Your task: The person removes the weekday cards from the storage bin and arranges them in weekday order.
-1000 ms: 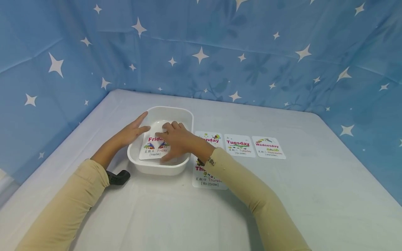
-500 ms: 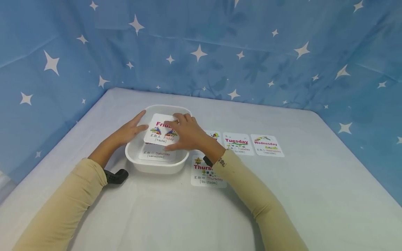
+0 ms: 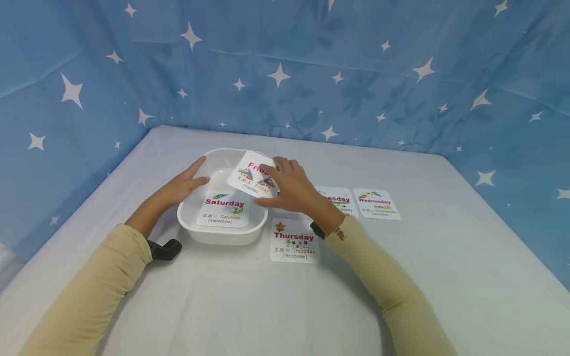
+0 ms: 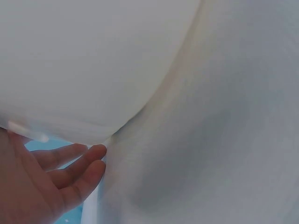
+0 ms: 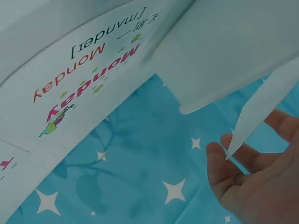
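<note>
While your left grip point(image 3: 180, 188) steadies the white tub point(image 3: 222, 239), its thumb over the rim and its fingers outside, your right grip point(image 3: 294, 187) pinches the Friday card point(image 3: 251, 174) by its right edge, thumb and fingers nearly closed. That card hangs tilted above the tub's far right side. The Saturday card point(image 3: 222, 210) lies inside the tub, the Monday card point(image 5: 93, 74) just right of it, and the Thursday card point(image 3: 295, 241) at its near right. You seem to be taking Friday out; your next move likely calls for clearing the tub's right rim without bending the card, then laying it flat on the bench point(image 3: 222, 296), right of the tub.
</note>
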Demonstrator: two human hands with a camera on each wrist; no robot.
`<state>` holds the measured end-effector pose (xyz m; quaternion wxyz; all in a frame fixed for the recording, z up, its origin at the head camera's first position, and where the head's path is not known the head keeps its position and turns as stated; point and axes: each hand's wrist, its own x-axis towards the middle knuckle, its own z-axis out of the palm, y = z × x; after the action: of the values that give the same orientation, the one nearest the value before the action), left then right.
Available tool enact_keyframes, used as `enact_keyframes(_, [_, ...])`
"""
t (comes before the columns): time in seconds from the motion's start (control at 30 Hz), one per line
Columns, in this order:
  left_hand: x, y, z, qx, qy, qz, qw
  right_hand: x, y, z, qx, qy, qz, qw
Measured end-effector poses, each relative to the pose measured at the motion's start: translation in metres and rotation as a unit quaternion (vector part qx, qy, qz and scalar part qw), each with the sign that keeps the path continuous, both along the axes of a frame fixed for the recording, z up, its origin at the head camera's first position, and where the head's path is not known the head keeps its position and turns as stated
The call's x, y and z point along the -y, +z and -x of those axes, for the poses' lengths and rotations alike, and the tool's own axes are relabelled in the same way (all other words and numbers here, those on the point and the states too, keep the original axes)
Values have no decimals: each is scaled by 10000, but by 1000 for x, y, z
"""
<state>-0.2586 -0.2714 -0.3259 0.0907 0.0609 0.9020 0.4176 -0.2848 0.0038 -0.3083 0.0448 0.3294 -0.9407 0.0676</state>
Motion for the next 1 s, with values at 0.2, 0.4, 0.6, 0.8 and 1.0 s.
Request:
enact_keyframes(0.2, [-4,0,1,17,-19,-15,10000,-22,-1,-3,962,35,165,9952])
enact_keyframes(0.4, [-3,-2,3,52,27,97,9999,-58,-6,-11,1626,20,-1,9867])
enact_keyframes(0.6, [-1,-2,3,48,23,60,10000,-97,-15,-27,1508,263,-474,9871])
enact_keyframes(0.8, [3,-1,0,49,27,67,10000,-123,-21,-43,1691,343,-733,9823])
enact_keyframes(1.0, [2,0,1,56,-31,-18,10000,-148,-8,-50,1911,198,-955,9767])
